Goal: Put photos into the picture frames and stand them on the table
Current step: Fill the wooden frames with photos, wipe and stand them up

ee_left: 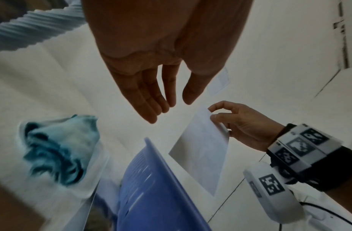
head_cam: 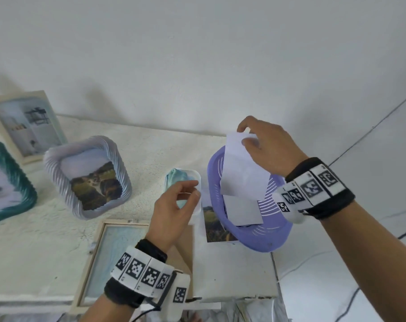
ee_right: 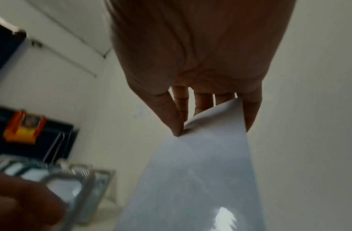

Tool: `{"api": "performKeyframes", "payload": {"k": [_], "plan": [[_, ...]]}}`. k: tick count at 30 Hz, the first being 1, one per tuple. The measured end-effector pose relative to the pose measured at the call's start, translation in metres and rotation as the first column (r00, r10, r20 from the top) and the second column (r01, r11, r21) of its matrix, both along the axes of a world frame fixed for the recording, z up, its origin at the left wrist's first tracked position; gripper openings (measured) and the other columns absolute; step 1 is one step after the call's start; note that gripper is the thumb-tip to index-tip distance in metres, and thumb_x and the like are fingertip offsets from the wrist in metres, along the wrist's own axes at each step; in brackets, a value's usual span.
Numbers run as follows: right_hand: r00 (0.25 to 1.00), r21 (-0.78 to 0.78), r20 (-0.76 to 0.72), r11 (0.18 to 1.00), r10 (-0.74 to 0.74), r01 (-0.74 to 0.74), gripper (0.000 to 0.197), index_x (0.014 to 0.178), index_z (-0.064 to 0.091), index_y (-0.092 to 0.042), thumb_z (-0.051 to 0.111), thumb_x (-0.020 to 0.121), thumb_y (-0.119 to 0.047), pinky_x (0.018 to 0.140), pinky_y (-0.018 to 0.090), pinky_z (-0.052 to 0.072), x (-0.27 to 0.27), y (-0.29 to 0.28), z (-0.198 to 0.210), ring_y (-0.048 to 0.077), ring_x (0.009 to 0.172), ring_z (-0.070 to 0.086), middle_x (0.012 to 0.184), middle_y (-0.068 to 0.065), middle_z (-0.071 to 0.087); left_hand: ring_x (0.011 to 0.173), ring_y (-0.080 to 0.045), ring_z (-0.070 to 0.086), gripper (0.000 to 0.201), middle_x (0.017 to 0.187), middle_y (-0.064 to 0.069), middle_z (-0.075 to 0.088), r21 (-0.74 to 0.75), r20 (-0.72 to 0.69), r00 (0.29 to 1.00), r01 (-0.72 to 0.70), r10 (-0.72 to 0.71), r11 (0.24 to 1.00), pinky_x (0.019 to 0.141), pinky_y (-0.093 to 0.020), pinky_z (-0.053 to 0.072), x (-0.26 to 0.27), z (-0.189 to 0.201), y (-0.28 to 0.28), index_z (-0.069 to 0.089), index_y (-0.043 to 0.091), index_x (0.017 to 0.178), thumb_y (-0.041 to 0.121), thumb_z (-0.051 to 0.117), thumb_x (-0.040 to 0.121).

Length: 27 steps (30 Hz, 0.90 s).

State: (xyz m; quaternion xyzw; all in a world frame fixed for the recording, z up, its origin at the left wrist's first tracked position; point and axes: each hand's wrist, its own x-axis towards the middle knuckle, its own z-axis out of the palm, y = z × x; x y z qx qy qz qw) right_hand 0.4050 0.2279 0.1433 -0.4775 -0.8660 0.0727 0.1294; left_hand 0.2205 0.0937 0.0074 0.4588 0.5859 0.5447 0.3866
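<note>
Photo lifted from the basket

The right hand (head_cam: 264,147) pinches a photo (head_cam: 241,168) by its top edge over the basket (head_cam: 276,235); it looks light, bendy, probably glossy. The left hand (head_cam: 174,210) hovers, loosely spread.

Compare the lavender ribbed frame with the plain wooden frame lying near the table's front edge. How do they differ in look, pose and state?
1. The lavender ribbed frame has rounded corners and twisted ridges; the wooden frame is pale, flat-edged and square-cornered.
2. The lavender frame stands propped up; the wooden frame lies flat on the table.
3. The lavender frame shows a landscape photo; the wooden one shows only pale blue glass, partly hidden by the left hand.

Both are rectangular.
</note>
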Motion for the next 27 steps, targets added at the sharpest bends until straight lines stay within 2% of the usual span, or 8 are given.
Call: {"api": "performKeyframes", "payload": {"k": [4,8,11,13,15,18,23,27], "plan": [[0.965,-0.042,-0.252,0.995,0.079,-0.093,0.018,0.109,0.055,-0.022,0.057,0.091,-0.016,0.063,0.016,0.037,-0.027,-0.051,0.009,0.003,0.069,0.051,0.071,-0.011,0.051,0.096,-0.009,0.066,0.027,0.099,0.01,0.071,0.067,0.037,0.997,0.07,-0.073,0.995,0.08,-0.039,0.059,-0.022,0.027,-0.016,0.067,0.026,0.116,0.034,0.065,0.091],[0.915,-0.065,-0.392,0.99,0.093,-0.128,0.02,0.112,0.058,-0.019,0.059,0.093,-0.016,0.074,0.023,0.045,-0.063,-0.088,-0.019,0.009,0.079,0.056,0.08,-0.004,0.059,0.086,-0.026,0.07,0.021,0.094,0.001,0.074,0.06,0.06,0.99,0.123,-0.127,0.991,0.072,-0.041,0.059,-0.056,0.03,-0.037,0.069,0.022,0.11,0.03,0.065,0.091],[0.829,-0.132,-0.552,0.991,-0.088,0.017,0.03,0.123,0.053,-0.021,0.06,0.094,-0.024,0.077,0.018,0.048,-0.084,-0.111,-0.055,0.006,0.092,0.058,0.103,-0.004,0.059,0.083,-0.02,0.071,0.014,0.089,0.0,0.074,0.003,0.144,0.986,0.086,-0.085,0.996,0.064,-0.033,0.057,-0.085,0.015,-0.056,0.068,0.014,0.108,0.013,0.063,0.095],[0.75,-0.352,-0.601,0.934,-0.278,0.064,0.029,0.122,0.053,-0.022,0.06,0.094,-0.024,0.072,0.019,0.053,-0.097,-0.13,-0.079,0.007,0.088,0.061,0.101,-0.005,0.062,0.078,-0.015,0.069,0.015,0.084,0.001,0.074,-0.05,0.191,0.981,0.052,-0.042,0.997,0.061,-0.034,0.058,-0.104,0.006,-0.068,0.067,0.013,0.106,0.008,0.061,0.094],[0.668,-0.597,-0.608,0.802,-0.428,-0.03,0.019,0.114,0.056,-0.018,0.058,0.095,-0.016,0.077,0.033,0.058,-0.112,-0.151,-0.101,0.014,0.089,0.067,0.099,-0.001,0.068,0.076,-0.013,0.069,0.015,0.083,0.0,0.074,-0.095,0.216,0.976,0.037,-0.015,0.995,0.058,-0.028,0.056,-0.121,-0.005,-0.079,0.067,0.013,0.105,0.005,0.061,0.093],[0.594,-0.68,-0.63,0.725,-0.5,-0.11,0.016,0.107,0.06,-0.013,0.054,0.095,-0.004,0.082,0.039,0.057,-0.127,-0.177,-0.13,0.016,0.091,0.069,0.098,0.001,0.073,0.081,-0.02,0.071,0.014,0.089,-0.007,0.075,-0.17,0.175,0.984,0.056,-0.026,0.984,0.061,-0.031,0.057,-0.144,-0.025,-0.093,0.069,0.015,0.103,0.007,0.062,0.093],[0.677,-0.714,-0.544,0.697,-0.496,-0.063,0.017,0.103,0.059,-0.017,0.051,0.096,-0.004,0.074,0.031,0.055,-0.14,-0.202,-0.154,0.026,0.09,0.067,0.096,0.013,0.07,0.09,0.0,0.064,0.012,0.094,0.015,0.071,-0.154,-0.247,0.969,-0.071,0.031,0.986,0.076,-0.02,0.052,-0.187,-0.062,-0.116,0.069,0.027,0.1,0.019,0.069,0.09],[0.799,-0.661,-0.389,0.743,-0.459,0.104,0.017,0.092,0.057,-0.023,0.056,0.085,-0.038,0.075,0.053,0.051,-0.145,-0.212,-0.173,0.039,0.082,0.06,0.084,0.02,0.063,0.111,0.005,0.052,0.035,0.118,0.02,0.06,-0.058,-0.462,0.885,0.034,-0.057,0.998,0.097,-0.016,0.039,-0.208,-0.085,-0.124,0.062,0.032,0.117,0.048,0.059,0.086]]}}
